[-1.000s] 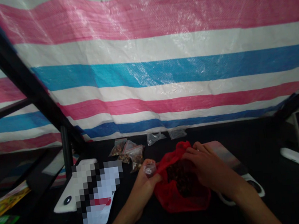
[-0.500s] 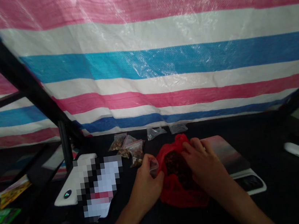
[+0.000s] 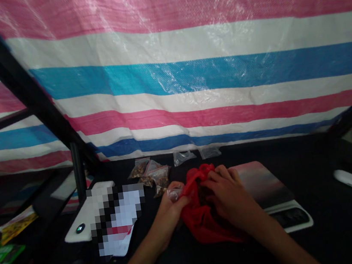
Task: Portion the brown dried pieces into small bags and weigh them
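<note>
From where I stand, the person works at a black counter [image 3: 312, 161], with both hands close together. The left hand [image 3: 167, 215] has a narrow grip: thumb and fingers pinch a small clear plastic bag [image 3: 175, 194] near its upper edge, just beside the red plastic bag [image 3: 200, 217]. The right hand [image 3: 230, 198] has a curled grip, closed over the gathered top of this red bag. Dark lumpy material [image 3: 207, 192] shows only a little near the fingers, so I cannot tell if they are taking some of it. The red bag lies on the counter in front of the person, partly under the right hand.

The step in hand seems to be working at the material in the red bag, with the small bag held ready. I judge the next move calls for the left grip to keep the small bag steady and its mouth open.

Behind the hands lie filled small bags [image 3: 151, 176], a flat clear bag [image 3: 182, 158] and another flat clear bag [image 3: 209, 151]. A striped plastic tarpaulin [image 3: 188, 74] hangs beyond the counter.
</note>
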Tool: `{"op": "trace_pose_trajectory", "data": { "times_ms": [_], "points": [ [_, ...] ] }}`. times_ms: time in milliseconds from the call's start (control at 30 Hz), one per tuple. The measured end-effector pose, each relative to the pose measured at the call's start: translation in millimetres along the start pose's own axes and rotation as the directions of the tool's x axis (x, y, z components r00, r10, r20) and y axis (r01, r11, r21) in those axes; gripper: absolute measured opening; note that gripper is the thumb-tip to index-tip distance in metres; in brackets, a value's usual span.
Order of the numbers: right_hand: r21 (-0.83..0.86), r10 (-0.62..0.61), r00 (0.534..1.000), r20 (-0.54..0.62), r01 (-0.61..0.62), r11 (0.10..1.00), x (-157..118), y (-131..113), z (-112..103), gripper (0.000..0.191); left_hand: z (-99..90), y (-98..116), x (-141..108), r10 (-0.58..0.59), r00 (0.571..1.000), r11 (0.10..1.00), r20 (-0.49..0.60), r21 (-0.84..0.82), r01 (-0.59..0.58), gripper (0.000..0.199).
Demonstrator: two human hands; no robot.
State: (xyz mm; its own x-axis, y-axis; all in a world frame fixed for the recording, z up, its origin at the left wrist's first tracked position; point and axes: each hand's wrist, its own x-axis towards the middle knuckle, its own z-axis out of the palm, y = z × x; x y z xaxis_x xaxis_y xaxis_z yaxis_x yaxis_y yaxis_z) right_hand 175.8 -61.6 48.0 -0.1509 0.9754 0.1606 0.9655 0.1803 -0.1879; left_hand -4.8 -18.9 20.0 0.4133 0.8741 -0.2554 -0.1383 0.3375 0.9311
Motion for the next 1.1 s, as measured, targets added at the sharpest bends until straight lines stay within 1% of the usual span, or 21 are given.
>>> {"op": "trace_pose_trajectory", "data": {
  "times_ms": [67, 167, 233, 300, 433, 533, 633, 700, 800, 867, 933, 1033, 1100],
  "points": [
    [0.108, 0.024, 1.000, -0.001, -0.023, 0.994, 0.4, 2.6, -0.9, 0.027, -0.9, 3.6, -1.3, 0.039, 0.999, 0.999, 0.001, 0.020, -0.039, 0.032],
    [0.247, 0.022, 1.000, 0.008, -0.023, 0.969, 1.2, 6.0, -2.1, 0.028, -4.0, 8.9, -2.5, 0.201, 0.980, 0.970, -0.010, 0.139, -0.198, 0.033],
    [0.306, 0.018, 1.000, 0.002, -0.017, 0.952, 1.9, 8.9, -2.7, 0.030, -6.6, 10.1, -2.5, 0.314, 0.950, 0.927, -0.008, 0.221, -0.304, 0.030],
    [0.341, 0.019, 1.000, -0.017, -0.012, 0.940, 2.3, 12.6, -4.5, 0.032, -8.2, 8.7, -1.6, 0.401, 0.916, 0.875, -0.014, 0.300, -0.379, 0.024],
    [0.406, 0.028, 0.998, -0.064, 0.000, 0.914, 2.9, 17.6, -13.5, 0.033, -7.3, -0.2, 2.8, 0.507, 0.861, 0.771, -0.041, 0.468, -0.432, 0.014],
    [0.456, 0.028, 0.992, -0.120, 0.030, 0.889, 4.1, 11.9, -19.6, 0.032, -5.7, -7.3, 5.2, 0.529, 0.848, 0.716, -0.021, 0.548, -0.433, 0.009],
    [0.443, -0.008, 0.983, -0.186, 0.091, 0.892, 4.8, -3.2, -17.3, 0.033, -6.0, -12.0, 4.8, 0.526, 0.851, 0.695, 0.010, 0.572, -0.436, 0.009],
    [0.386, -0.049, 0.980, -0.194, 0.122, 0.914, 4.1, -14.8, -10.6, 0.035, -7.0, -13.7, 3.6, 0.544, 0.838, 0.665, 0.047, 0.584, -0.465, 0.014],
    [0.232, -0.118, 0.972, -0.204, 0.165, 0.959, 1.7, -27.0, 3.2, 0.043, -8.2, -15.2, 2.4, 0.573, 0.812, 0.633, 0.109, 0.571, -0.523, 0.026],
    [0.130, -0.180, 0.954, -0.241, 0.216, 0.968, -0.1, -29.7, 11.6, 0.050, -8.3, -16.2, 3.1, 0.566, 0.815, 0.654, 0.125, 0.533, -0.537, 0.030],
    [0.074, -0.257, 0.926, -0.276, 0.287, 0.955, -1.4, -29.1, 17.4, 0.058, -8.0, -17.2, 4.9, 0.548, 0.830, 0.693, 0.106, 0.498, -0.521, 0.026],
    [0.069, -0.324, 0.893, -0.313, 0.362, 0.930, -2.0, -25.2, 22.0, 0.063, -8.3, -18.7, 8.1, 0.538, 0.841, 0.722, 0.060, 0.482, -0.496, 0.018],
    [0.089, -0.308, 0.891, -0.334, 0.355, 0.931, -1.4, -20.6, 23.6, 0.059, -8.9, -19.1, 9.7, 0.548, 0.836, 0.719, 0.034, 0.492, -0.491, 0.019]
  ]
}}
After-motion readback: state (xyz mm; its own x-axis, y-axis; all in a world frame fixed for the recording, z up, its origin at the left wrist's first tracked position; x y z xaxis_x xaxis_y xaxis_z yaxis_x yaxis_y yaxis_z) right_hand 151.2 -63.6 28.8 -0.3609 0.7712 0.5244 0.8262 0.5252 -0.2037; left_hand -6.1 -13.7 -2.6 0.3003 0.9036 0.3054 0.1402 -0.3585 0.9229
